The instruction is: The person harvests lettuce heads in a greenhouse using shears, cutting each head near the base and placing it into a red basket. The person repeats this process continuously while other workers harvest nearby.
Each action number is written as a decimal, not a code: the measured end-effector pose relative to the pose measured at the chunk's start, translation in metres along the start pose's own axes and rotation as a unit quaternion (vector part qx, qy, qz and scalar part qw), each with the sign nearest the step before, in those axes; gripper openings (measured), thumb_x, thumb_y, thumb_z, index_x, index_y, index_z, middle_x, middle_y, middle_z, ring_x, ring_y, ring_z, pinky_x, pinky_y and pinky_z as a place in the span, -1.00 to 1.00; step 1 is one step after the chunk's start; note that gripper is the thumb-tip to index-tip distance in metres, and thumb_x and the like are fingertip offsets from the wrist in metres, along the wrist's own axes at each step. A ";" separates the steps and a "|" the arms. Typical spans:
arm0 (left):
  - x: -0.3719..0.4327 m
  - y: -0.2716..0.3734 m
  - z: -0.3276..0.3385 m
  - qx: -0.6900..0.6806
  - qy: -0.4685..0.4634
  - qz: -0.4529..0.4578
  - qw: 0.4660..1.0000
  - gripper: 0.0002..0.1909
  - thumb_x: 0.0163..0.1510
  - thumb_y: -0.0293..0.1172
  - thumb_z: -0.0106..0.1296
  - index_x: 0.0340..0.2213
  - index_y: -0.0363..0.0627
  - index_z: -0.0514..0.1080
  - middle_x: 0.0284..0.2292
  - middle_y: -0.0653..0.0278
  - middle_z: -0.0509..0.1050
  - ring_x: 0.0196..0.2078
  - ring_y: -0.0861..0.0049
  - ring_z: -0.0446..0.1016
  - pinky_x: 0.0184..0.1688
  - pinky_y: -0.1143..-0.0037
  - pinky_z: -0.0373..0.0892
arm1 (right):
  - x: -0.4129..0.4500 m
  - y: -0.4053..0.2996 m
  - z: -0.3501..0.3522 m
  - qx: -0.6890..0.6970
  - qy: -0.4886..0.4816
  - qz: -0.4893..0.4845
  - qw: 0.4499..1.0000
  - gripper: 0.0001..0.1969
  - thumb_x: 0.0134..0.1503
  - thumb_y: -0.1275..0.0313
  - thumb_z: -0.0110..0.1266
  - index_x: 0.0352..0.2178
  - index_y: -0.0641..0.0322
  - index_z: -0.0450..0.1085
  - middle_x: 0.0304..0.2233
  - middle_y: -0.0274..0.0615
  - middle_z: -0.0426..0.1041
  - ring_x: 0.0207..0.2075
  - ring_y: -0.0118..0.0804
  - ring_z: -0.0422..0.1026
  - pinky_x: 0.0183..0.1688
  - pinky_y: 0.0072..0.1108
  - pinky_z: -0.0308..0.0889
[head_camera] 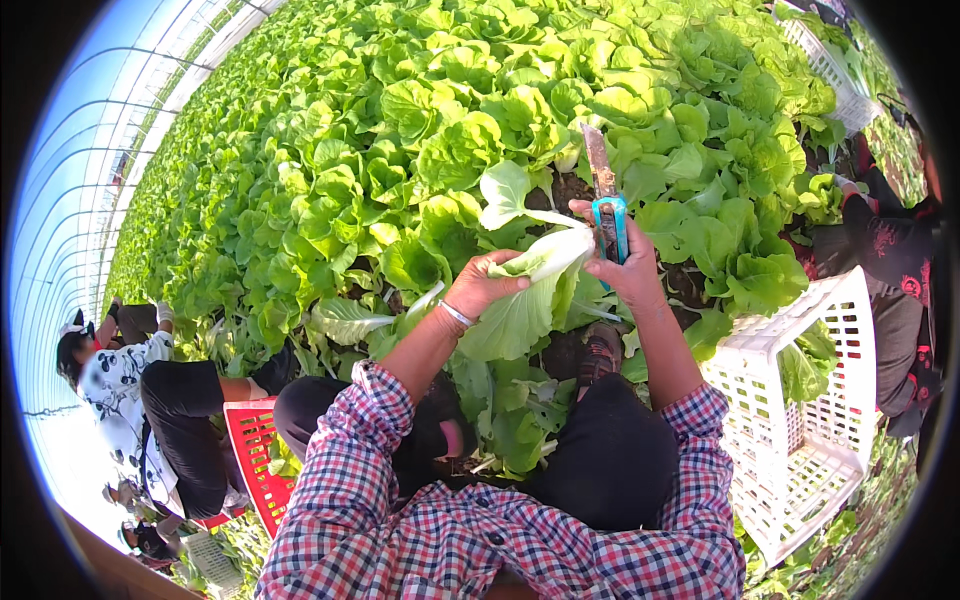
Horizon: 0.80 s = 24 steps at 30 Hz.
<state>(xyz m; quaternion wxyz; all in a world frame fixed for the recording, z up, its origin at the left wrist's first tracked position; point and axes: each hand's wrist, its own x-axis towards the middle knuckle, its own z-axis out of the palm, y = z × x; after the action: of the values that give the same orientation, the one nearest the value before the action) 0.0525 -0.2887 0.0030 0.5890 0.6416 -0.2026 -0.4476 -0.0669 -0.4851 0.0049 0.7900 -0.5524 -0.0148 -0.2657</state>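
Note:
My left hand (487,285) grips a head of leafy green cabbage (559,255) by its leaves, with the white stem end pointing right. One outer leaf (506,193) sticks out from its base to the upper left. In my right hand (630,262) is a knife with a turquoise and black handle (611,225). Its dirty, rusty-looking blade (597,154) points away from me. The thumb and fingers of that hand are close against the cut end of the cabbage; whether they press on it I cannot tell. Loose leaves (517,420) lie on the soil between my feet.
Dense rows of leafy cabbage (450,142) fill the ground ahead. A white plastic crate (795,420) holding some greens stands at my right, a red crate (251,450) at my left. People crouch on the left (124,382) and right (885,240). Another white crate (829,75) sits far right.

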 end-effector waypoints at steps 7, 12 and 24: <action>-0.061 0.010 0.021 0.282 0.083 0.043 0.955 -0.47 -0.16 -0.21 0.19 -0.17 -0.27 0.34 -0.33 0.19 0.46 -0.28 0.51 0.42 -0.15 0.53 0.29 | -0.028 -0.017 0.036 -0.106 0.135 0.159 0.972 -0.66 -0.18 0.35 0.27 -0.41 0.24 0.30 -0.62 -0.42 0.35 -0.72 -0.63 0.24 -0.66 -0.77 0.17; -0.083 0.012 0.022 0.475 0.141 0.244 0.833 -0.05 -0.22 0.12 0.10 0.01 -0.39 0.05 -0.05 -0.17 0.20 0.03 0.06 0.18 0.07 0.30 0.10 | -0.050 -0.013 0.044 -0.103 0.141 0.185 0.967 -0.68 -0.16 0.34 0.25 -0.41 0.23 0.31 -0.59 -0.42 0.35 -0.68 -0.61 0.25 -0.62 -0.74 0.19; -0.048 -0.051 0.027 0.187 -0.040 -0.022 0.981 -0.42 -0.26 -0.35 0.17 -0.14 -0.26 0.27 -0.39 0.25 0.45 -0.34 0.57 0.42 -0.22 0.55 0.33 | -0.051 0.057 0.025 -0.025 0.080 0.320 0.944 -0.68 0.03 0.17 0.05 -0.44 0.24 0.28 -0.60 -0.33 0.34 -0.68 -0.58 0.24 -0.66 -0.72 0.18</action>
<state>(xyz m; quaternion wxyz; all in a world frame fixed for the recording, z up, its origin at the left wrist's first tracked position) -0.0077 -0.2552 -0.0260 0.4404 0.7263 -0.2920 -0.4396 -0.0787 -0.4281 -0.0507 0.8181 -0.5242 0.2328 -0.0423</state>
